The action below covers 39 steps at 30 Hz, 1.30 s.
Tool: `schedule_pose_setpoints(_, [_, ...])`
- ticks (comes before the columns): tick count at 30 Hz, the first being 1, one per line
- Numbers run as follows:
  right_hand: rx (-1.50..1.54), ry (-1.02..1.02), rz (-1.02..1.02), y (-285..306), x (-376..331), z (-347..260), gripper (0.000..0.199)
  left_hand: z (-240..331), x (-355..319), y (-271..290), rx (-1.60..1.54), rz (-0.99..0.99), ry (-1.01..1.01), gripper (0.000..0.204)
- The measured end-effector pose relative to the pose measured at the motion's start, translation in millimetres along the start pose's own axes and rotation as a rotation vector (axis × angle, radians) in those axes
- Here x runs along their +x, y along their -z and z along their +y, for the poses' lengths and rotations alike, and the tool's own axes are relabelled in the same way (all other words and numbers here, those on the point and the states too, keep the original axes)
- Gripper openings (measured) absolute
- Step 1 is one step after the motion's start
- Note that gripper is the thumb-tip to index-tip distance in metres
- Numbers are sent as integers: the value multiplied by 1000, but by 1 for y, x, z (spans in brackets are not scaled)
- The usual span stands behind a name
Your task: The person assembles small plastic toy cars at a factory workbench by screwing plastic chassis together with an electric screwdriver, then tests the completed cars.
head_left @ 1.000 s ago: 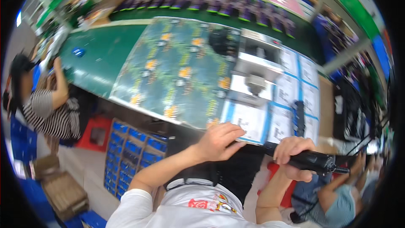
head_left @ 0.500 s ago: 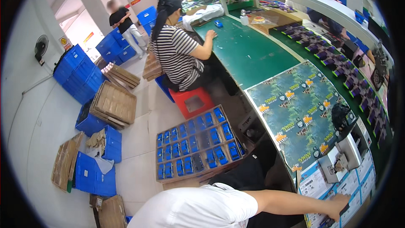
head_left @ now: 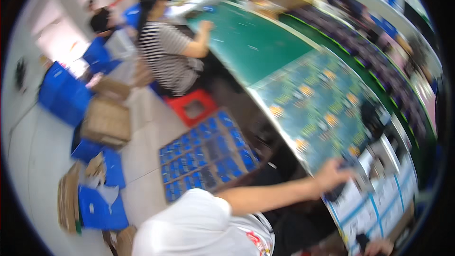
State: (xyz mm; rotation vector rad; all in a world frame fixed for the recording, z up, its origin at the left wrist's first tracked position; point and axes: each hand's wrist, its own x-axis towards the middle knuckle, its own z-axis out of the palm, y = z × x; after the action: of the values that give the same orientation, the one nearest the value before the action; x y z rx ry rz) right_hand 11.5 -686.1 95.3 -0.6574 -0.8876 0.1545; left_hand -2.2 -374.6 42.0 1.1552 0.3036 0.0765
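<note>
Hand (head_left: 332,175) (left) touching printed sheets (head_left: 379,199).

Factory assembly line: long green workbench (head_left: 256,42), blue crates (head_left: 64,92).

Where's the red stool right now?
In the head view, the red stool sits upper-middle on the floor, under the seated person in the striped shirt, just above the tray of blue parts.

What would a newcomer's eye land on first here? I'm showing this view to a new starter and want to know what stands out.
Most likely the long green workbench running from the top towards the lower right, with a sheet of green circuit boards on it. The person's left hand rests at the bench edge beside white and blue papers. On the floor to the left, a tray of blue parts and a red stool beneath a seated co-worker in stripes.
</note>
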Motion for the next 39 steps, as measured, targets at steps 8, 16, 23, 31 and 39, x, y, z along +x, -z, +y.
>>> schedule_pose_setpoints(8, [-572, 269, 413, -33, 115, 109, 64, -2, 31, 48, -334, -42, 39, 28])
schedule_pose_setpoints(16, [-622, 212, 389, -31, 133, 115, 67, -8, 36, 43, -182, -137, -42, 26])
schedule_pose_setpoints(23, [-661, 139, 381, -41, 142, 134, 68, -12, 37, 36, -60, -89, -94, 23])
schedule_pose_setpoints(31, [-709, 56, 359, -42, 156, 145, 51, -20, 33, 42, -64, -83, -168, 26])
schedule_pose_setpoints(39, [-426, 179, 360, -75, 148, 139, 69, -20, 34, 46, -106, -132, -182, 27])
